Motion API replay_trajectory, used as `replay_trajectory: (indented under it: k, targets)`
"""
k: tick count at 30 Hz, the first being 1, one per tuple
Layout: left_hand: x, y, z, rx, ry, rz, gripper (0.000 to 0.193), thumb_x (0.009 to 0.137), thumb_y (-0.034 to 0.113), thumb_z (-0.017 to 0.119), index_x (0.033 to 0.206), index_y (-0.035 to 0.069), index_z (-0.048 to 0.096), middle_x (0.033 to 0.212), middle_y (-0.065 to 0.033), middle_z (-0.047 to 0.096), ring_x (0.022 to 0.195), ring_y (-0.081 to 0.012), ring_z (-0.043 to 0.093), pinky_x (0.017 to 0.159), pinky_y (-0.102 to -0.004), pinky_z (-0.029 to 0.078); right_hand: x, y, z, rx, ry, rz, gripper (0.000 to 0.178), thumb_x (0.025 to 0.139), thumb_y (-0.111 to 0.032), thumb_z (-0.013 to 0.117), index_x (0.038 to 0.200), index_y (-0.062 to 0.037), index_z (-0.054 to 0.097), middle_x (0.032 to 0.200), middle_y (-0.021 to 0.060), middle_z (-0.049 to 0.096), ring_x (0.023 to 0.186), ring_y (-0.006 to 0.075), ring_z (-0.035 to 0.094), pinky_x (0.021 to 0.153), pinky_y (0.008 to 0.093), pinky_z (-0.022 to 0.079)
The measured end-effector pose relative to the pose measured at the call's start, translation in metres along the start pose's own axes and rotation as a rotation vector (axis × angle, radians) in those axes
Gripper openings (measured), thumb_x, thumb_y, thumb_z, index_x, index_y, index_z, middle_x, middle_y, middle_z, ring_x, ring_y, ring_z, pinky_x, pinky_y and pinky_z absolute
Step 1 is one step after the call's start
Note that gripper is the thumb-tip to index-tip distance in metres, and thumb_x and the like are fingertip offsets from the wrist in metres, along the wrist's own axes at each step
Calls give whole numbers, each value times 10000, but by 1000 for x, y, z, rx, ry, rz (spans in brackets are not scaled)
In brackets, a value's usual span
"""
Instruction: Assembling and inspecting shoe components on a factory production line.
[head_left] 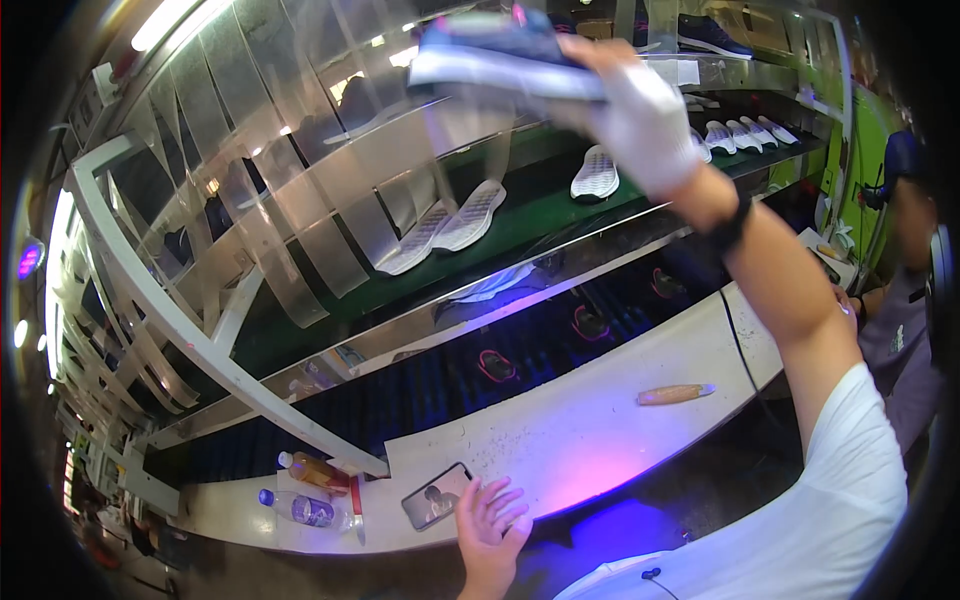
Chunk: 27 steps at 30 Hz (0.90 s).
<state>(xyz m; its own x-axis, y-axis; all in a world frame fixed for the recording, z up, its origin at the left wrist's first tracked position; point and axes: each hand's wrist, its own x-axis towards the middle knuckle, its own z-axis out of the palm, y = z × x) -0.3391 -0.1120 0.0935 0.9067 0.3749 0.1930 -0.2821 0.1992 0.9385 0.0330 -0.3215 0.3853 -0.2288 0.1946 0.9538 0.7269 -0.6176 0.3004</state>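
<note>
The white-gloved right hand (642,115) grips 1 dark, white-soled shoe (500,66) way up there by the upper shelf (735,76), while the left hand (489,537) has its fingers loosely spread near the phone (434,499).

I'm reading nothing; the purple label (315,512) on the clear bottle (294,507), left of the left fingers (467,501), is looking illegible.

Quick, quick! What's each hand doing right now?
Left hand: open, holding nothing, by the phone.
Right hand: closed on a dark shoe with a white sole.
</note>
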Motion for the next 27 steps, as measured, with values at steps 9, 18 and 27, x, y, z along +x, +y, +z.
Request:
replay_trajectory:
  k: [9,18,27]
  targets:
    - [-2,-33,-15,235,149,-216,732,915,-22,757,1523,-1,351,1420,-222,564,1217,-292,661,1014,-400,568,18,63,155,-110,-399,281,314,990,-237,571,1189,-59,736,1100,220,759,1051,424,728,950,505,567]
    - [242,-147,-2,624,255,-41,852,881,250,860,1521,-48,383,1383,-281,638,1355,-365,616,1145,-411,472,-78,-171,207,495,-917,108,424,1011,-484,607,1166,-113,741,1147,206,745,1025,398,719,936,521,562]
    - [359,-213,-21,783,682,-781,910,816,379,859,1450,-21,343,1437,-323,537,1306,-436,620,1115,-505,515,-43,-193,190,441,-1150,289,388,953,-394,699,1037,-26,786,1114,177,780,1026,356,746,906,431,589]
